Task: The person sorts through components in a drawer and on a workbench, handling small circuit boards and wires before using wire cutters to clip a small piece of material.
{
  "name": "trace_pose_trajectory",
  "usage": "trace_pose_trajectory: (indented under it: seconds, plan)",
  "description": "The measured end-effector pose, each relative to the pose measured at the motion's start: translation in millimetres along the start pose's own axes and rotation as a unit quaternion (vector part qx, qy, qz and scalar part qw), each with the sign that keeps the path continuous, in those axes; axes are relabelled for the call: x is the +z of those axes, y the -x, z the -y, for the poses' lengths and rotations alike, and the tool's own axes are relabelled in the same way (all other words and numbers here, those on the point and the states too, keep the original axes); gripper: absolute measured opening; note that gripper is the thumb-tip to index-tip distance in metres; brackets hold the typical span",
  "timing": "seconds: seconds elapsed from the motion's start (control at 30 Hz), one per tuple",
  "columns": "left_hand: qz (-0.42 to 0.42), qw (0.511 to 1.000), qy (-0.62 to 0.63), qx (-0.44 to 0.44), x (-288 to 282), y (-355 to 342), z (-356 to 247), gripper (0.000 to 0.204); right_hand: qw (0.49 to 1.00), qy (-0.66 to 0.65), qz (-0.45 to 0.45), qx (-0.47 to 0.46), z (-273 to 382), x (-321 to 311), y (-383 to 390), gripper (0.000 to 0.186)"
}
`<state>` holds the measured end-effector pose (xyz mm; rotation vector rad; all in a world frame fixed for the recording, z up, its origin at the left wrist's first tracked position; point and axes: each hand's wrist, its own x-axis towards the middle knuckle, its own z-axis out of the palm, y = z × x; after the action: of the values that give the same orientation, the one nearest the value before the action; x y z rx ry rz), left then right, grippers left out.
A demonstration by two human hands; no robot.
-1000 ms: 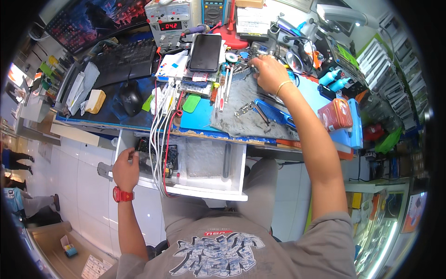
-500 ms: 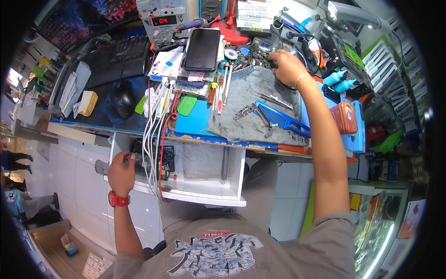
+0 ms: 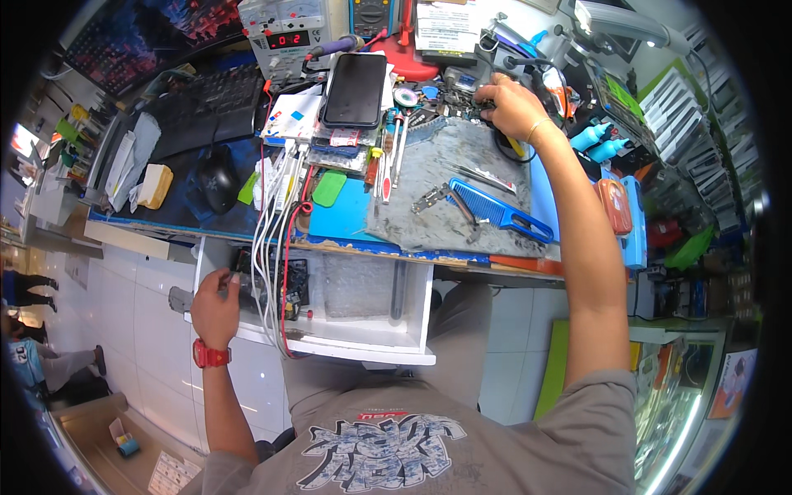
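Note:
My right hand (image 3: 513,109) reaches to the back of the bench. Its bent fingers are closed among a heap of small dark parts (image 3: 455,101), and what they pinch is hidden. Under the palm a yellow strip and a dark cable partly show. Low on the left, my left hand (image 3: 216,312) is curled at the left wall of a pulled-out white drawer (image 3: 351,351). A grey flat piece (image 3: 180,299) sticks out beside its fingers; I cannot tell whether it is gripped. Dark circuit boards (image 3: 290,289) lie in the drawer next to this hand.
On the grey work mat (image 3: 412,186) lie a blue brush (image 3: 495,210), tweezers (image 3: 488,179) and a small metal clamp (image 3: 431,199). A black phone (image 3: 355,91) rests on a stack left of screwdrivers (image 3: 400,153). White cables (image 3: 266,247) hang over the drawer. A power supply (image 3: 285,41) stands behind.
My right hand has shifted slightly rightward over the heap, its fingers lifted a little and turned. The view has tilted slightly. My left hand stays at the drawer.

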<state>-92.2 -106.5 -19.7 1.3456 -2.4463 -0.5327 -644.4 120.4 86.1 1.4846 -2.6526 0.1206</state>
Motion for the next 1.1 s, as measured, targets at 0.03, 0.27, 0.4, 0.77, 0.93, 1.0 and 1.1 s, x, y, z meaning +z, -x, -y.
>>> trace_pose_trajectory:
  seconds: [0.03, 0.27, 0.4, 0.77, 0.93, 1.0, 1.1]
  plan:
    - [0.000, 1.000, 0.001, 0.000, 0.0, 0.2, -0.4, 0.034, 1.000, 0.004, -0.015, -0.010, -0.9, 1.7, 0.4, 0.031]
    - [0.004, 1.000, 0.011, -0.001, 0.1, -0.4, 0.0, 0.035, 0.985, -0.147, -0.094, -0.008, -18.9, 3.0, -5.5, 0.020]
    - [0.012, 1.000, 0.012, -0.008, -0.1, -0.6, 0.4, 0.036, 0.956, -0.272, -0.081, 0.069, -12.6, 3.5, 2.5, 0.020]
    - [0.011, 1.000, 0.004, -0.010, -0.6, -0.7, -1.4, 0.038, 0.926, -0.377, 0.013, -0.016, 91.2, 25.3, 51.0, 0.032]
    - [0.008, 1.000, 0.006, -0.012, -2.0, -0.1, -1.6, 0.037, 0.993, -0.094, -0.028, 0.071, 42.6, 19.9, 28.8, 0.031]
    - [0.008, 1.000, -0.003, -0.010, -2.1, -0.2, -2.2, 0.037, 0.993, -0.096, -0.039, 0.056, 36.8, 25.5, 31.4, 0.032]
    - [0.007, 1.000, -0.002, -0.006, -2.1, -0.3, -3.0, 0.037, 0.993, -0.090, -0.055, 0.045, 39.2, 34.3, 40.5, 0.025]
